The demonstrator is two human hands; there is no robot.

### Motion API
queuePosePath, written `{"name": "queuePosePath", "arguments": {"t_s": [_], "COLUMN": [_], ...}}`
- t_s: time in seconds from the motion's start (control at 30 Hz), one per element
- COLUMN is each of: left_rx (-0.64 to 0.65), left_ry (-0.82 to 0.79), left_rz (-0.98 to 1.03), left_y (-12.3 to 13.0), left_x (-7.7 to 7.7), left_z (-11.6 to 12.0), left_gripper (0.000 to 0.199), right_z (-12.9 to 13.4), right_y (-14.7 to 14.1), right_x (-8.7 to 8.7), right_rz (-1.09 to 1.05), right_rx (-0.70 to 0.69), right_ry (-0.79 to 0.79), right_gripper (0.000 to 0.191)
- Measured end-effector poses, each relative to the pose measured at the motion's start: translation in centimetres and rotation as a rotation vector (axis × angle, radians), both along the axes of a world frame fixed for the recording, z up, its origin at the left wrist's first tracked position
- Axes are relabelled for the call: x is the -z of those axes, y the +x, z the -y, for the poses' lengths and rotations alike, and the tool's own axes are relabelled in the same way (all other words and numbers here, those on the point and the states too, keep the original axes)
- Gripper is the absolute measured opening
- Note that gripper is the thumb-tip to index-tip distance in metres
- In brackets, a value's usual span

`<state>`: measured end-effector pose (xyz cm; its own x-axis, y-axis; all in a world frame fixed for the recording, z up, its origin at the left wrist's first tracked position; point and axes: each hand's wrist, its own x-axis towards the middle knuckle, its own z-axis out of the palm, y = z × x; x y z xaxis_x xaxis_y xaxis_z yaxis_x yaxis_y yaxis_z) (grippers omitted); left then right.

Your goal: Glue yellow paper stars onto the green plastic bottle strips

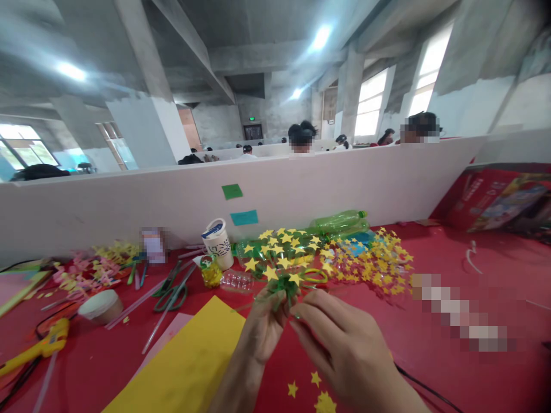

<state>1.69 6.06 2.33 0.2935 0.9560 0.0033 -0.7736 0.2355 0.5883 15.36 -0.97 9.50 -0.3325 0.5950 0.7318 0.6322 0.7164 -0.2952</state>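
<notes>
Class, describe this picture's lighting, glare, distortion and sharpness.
Head view: ceiling lights glare with halos; windows look washed out; a pillar leans, likely lens distortion; yellow stars above the left hand look fairly distinct; square pixelation covers part of the red table.

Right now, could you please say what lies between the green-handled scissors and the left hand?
The head view shows a yellow sheet between the scissors and left hand.

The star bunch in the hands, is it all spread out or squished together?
Spread out: the star bunch fans wide above the left hand, with gaps between many yellow stars.
</notes>
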Motion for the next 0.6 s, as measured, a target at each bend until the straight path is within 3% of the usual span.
{"name": "queuePosePath", "arguments": {"t_s": [0.17,0.33,0.47,0.6], "left_rx": [-0.009,-0.031,-0.042,-0.044], "left_ry": [0.003,-0.004,0.014,-0.048], "left_rz": [-0.006,-0.007,-0.011,-0.047], "left_y": [-0.1,-0.2,-0.2,0.0], "left_x": [0.3,0.4,0.3,0.3], "left_z": [-0.3,-0.3,-0.2,-0.1], "left_gripper": [0.014,0.019,0.019,0.017], "right_z": [0.4,0.1,0.1,0.3], "right_y": [1.2,1.5,1.4,1.5], "right_x": [-0.7,-0.8,-0.9,-0.9], "right_rz": [-0.034,-0.040,-0.058,-0.089], "right_rx": [-0.088,-0.110,-0.126,-0.071], "right_ry": [-0.184,-0.300,-0.236,-0.050], "right_gripper": [0.029,0.018,0.017,0.021]}}
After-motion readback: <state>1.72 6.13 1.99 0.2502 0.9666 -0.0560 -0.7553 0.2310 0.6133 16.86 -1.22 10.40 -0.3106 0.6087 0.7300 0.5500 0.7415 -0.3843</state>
